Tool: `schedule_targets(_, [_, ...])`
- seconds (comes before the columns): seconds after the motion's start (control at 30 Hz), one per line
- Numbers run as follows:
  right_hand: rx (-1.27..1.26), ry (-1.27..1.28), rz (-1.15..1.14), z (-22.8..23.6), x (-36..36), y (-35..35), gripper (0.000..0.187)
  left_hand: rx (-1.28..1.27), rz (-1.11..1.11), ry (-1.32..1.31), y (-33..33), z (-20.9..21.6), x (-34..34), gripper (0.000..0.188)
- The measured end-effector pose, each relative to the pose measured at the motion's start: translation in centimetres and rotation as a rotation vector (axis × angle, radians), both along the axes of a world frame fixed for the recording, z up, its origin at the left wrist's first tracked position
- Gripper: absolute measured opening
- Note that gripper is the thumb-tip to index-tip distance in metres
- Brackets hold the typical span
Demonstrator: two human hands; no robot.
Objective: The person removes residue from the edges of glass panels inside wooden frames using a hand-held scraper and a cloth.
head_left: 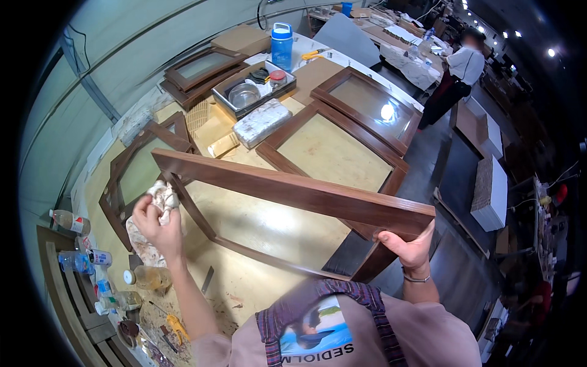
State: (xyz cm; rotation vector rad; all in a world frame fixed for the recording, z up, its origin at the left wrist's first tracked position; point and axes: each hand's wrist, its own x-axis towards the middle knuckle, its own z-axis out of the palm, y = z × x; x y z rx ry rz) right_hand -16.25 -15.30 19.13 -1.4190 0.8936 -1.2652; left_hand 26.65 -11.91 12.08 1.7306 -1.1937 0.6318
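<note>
Your right hand [413, 248] has its fingers closed round the near right corner of a brown wooden rectangular frame [293, 185], which stands on edge over the pale yellow table [238, 269], its long axis running far-left to near-right. Your left hand [158, 223], fingers curled on a bunched white cloth [165, 199], is just beside its left end; contact is unclear. Dark lettering marks your beige shirt [364, 330]; a blue plastic bottle [282, 52] bears pale print.

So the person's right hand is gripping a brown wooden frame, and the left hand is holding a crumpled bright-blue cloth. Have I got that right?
Not quite: the crumpled cloth in the left hand is whitish, not bright blue, as the head view shows. The right hand does grip a brown wooden frame.
</note>
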Motion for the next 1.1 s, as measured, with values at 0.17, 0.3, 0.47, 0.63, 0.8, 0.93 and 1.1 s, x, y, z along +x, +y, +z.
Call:
schedule_targets(0.17, [-0.066, -0.018, 0.008, 0.8, 0.4, 0.6, 0.029, -0.251, -0.826, 0.171, -0.8, 8.8, -10.3, 0.05])
schedule_targets(0.3, [-0.068, -0.076, 0.044, 1.4, 1.1, 0.5, 0.031, -0.161, -1.049, -0.257, -3.3, 14.5, -20.4, 0.039])
schedule_targets(0.47, [-0.071, -0.017, 0.017, 0.0, -0.1, 0.5, 0.034, -0.186, -1.097, -0.37, -5.2, 12.4, -22.7, 0.026])
schedule_targets(0.63, [-0.03, 0.019, 0.052, 0.1, -0.7, 0.3, 0.026, -0.056, -0.853, -0.394, -4.4, 11.5, -15.6, 0.025])
schedule_targets(0.8, [-0.052, 0.027, 0.074, 0.7, -0.4, 0.8, 0.025, -0.098, -1.034, -0.362, -3.7, 12.3, -20.4, 0.026])
schedule_targets(0.93, [-0.134, 0.033, 0.049, 0.0, -0.9, 1.5, 0.027, -0.072, -0.877, -0.363, -3.2, 11.5, -15.3, 0.026])
schedule_targets(1.1, [-0.172, 0.063, 0.154, 0.3, -0.2, 0.6, 0.037, -0.023, -0.856, -0.191, -3.1, 12.8, -15.5, 0.031])
